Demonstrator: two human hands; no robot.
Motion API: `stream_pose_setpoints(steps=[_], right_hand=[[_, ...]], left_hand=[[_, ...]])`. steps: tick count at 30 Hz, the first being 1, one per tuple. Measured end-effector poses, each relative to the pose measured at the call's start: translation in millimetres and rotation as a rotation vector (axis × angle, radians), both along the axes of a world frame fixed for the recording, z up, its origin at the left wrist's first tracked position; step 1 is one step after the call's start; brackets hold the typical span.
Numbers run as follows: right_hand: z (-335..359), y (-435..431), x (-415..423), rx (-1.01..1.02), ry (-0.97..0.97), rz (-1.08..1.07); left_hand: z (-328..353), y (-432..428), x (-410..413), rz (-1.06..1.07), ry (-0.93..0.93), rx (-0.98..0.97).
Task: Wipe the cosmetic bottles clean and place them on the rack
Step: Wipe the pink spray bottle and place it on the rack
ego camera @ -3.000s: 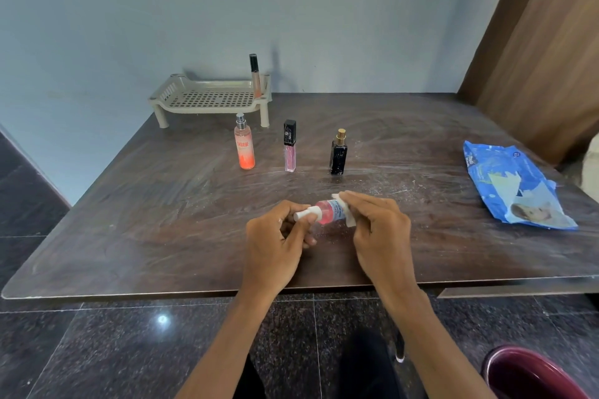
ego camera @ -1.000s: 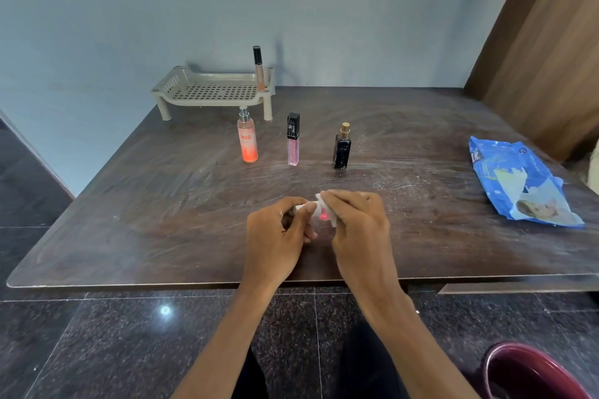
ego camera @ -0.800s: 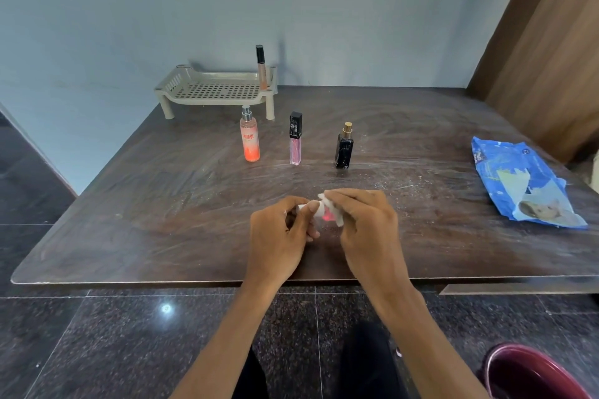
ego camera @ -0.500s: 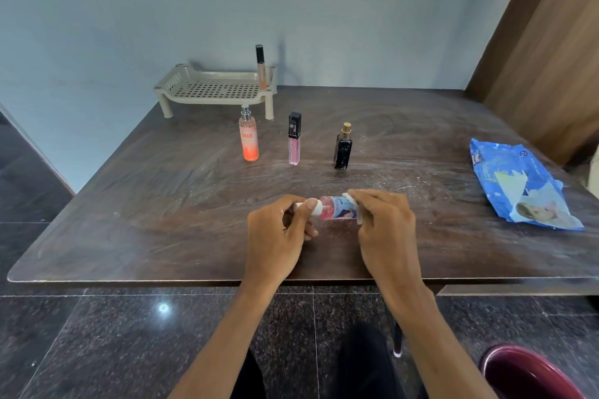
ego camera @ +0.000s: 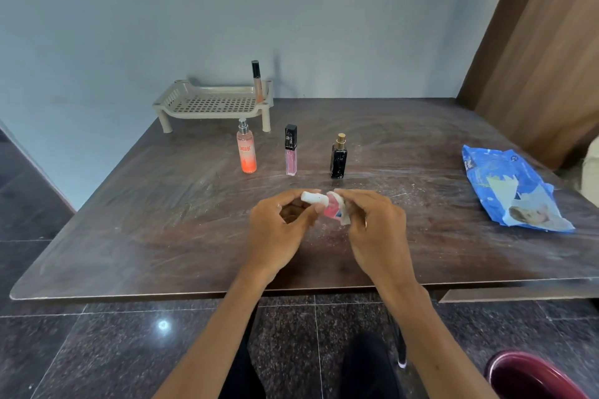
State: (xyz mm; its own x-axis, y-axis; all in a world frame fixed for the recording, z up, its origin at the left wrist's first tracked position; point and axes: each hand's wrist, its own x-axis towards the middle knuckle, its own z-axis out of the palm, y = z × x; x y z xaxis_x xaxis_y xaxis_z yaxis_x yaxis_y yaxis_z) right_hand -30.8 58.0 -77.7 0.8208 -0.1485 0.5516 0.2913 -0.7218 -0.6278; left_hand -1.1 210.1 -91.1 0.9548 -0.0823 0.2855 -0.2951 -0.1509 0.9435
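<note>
Two hands meet over the near middle of a dark wooden table [ego camera: 129, 220]. Between them is a small pink bottle [ego camera: 328, 210], held on its side with its white cap pointing left. The left hand [ego camera: 278, 230] pinches the cap between thumb and curled fingers; the right hand [ego camera: 377, 227] curls round the bottle's other end, with a white wipe [ego camera: 344, 216] pressed between fingers and bottle; only the pink middle shows between the two grips.

Beyond the hands, three things stand upright in a row: an orange spray bottle [ego camera: 247, 152] on the left; a pink gloss tube [ego camera: 290, 152] with a black cap in the middle; a black perfume bottle [ego camera: 338, 157] with a gold cap on the right.

Behind them, by the wall, sits a beige slotted rack [ego camera: 163, 102]; a slim tube [ego camera: 257, 81] with a black cap stands at its right end.

A blue pack of wipes [ego camera: 515, 191] lies flat on the right of the table, well apart from the hands; a maroon tub [ego camera: 531, 379] sits on the floor at bottom right.
</note>
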Motion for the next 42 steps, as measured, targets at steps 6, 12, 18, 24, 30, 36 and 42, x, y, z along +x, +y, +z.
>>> stream_pose_setpoints(steps=[6,12,18,24,30,36,42], right_hand=[[2.4,-2.0,1.7,0.030,0.006,-0.010],[-7.1,16.2,-4.3,-0.018,-0.056,-0.054],[-18.7,0.3,-1.0,0.015,-0.004,-0.089],[-12.8,-5.1,2.7,-0.035,-0.003,-0.111],[-8.0,13.9,0.3,-0.035,0.006,-0.038],[-13.3,-5.2,-3.9,0.003,0.045,-0.130],[2.7,11.2,-2.2,-0.016,-0.010,-0.020]], left_hand=[[-0.8,-9.5,4.3,-0.023,0.049,-0.204],[-4.4,-5.0,4.2,0.012,0.026,-0.210],[-8.0,-5.8,6.0,0.074,0.014,-0.198],[-7.9,-6.1,6.7,0.061,-0.013,-0.107],[-4.5,-4.5,3.4,0.014,-0.048,-0.121],[-6.2,-5.7,4.5,0.043,-0.046,-0.117],[-6.8,-5.5,5.3,0.036,-0.075,-0.073]])
